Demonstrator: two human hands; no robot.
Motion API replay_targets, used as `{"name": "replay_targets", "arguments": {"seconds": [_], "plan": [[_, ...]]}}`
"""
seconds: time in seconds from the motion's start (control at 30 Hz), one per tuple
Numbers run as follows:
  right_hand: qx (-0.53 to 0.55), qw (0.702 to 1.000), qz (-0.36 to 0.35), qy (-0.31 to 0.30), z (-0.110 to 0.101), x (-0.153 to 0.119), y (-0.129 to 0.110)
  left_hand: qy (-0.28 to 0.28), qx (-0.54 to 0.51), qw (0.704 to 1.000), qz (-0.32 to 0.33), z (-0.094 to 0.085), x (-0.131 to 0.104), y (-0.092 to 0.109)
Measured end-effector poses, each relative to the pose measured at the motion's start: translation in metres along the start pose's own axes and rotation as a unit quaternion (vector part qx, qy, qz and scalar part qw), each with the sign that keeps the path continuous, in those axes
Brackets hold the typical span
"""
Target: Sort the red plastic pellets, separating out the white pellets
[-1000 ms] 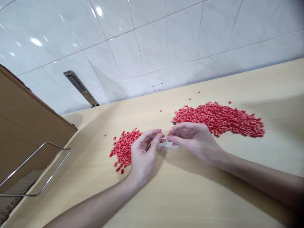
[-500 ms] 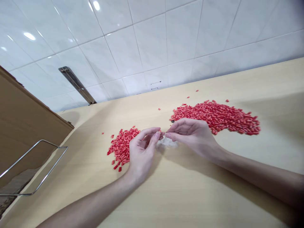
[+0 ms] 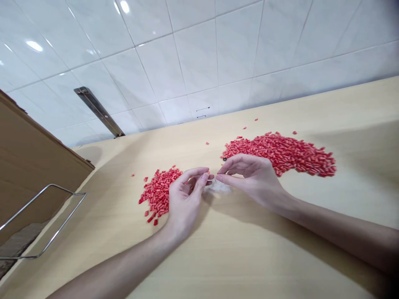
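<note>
In the head view, my left hand (image 3: 187, 195) is closed in a pinch in the middle of the table. A small red plastic piece (image 3: 208, 172) shows at its fingertips. Facing it, my right hand (image 3: 251, 176) has thumb and index fingertip close together; anything between them is too small to make out. Under the fingertips lies a small heap of whitish, translucent material (image 3: 220, 186). Beside my left hand is a pile of short red tube pieces (image 3: 157, 191), partly covered by the hand. A larger pile of the red pieces (image 3: 289, 151) spreads behind my right hand.
A small black ring (image 3: 225, 159) lies at the larger pile's left edge. Stray red pieces are scattered farther back. On the left stand a cardboard box (image 3: 34, 166) and a bent wire frame (image 3: 64, 222). A metal bar (image 3: 99, 111) leans near the tiled wall (image 3: 193, 54).
My right fingertips have drawn slightly away from my left ones, leaving a small gap. My left hand keeps its pinch. The whole view has shifted a little.
</note>
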State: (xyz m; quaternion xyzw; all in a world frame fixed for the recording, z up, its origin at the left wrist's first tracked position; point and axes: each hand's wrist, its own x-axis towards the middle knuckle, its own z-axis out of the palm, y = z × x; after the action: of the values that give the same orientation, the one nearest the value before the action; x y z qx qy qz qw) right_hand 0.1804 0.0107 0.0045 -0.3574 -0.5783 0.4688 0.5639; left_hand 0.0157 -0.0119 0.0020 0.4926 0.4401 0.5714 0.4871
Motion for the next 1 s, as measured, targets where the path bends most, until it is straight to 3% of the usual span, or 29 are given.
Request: {"name": "replay_targets", "arguments": {"seconds": [0.33,0.7,1.0], "plan": [[-0.008,0.999,-0.026,0.016,-0.0019,0.0007,0.0041,0.013,0.011,1.000,-0.019,0.0002,0.0009,-0.0001],[0.057,0.998,0.000,-0.037,0.0001,-0.0014,0.0039,-0.001,0.004,1.000,-0.010,0.0002,0.0024,-0.0029],[0.072,0.997,0.021,-0.028,0.0002,-0.0020,0.0031,-0.015,0.026,1.000,0.001,-0.0013,0.0025,-0.0044]]}}
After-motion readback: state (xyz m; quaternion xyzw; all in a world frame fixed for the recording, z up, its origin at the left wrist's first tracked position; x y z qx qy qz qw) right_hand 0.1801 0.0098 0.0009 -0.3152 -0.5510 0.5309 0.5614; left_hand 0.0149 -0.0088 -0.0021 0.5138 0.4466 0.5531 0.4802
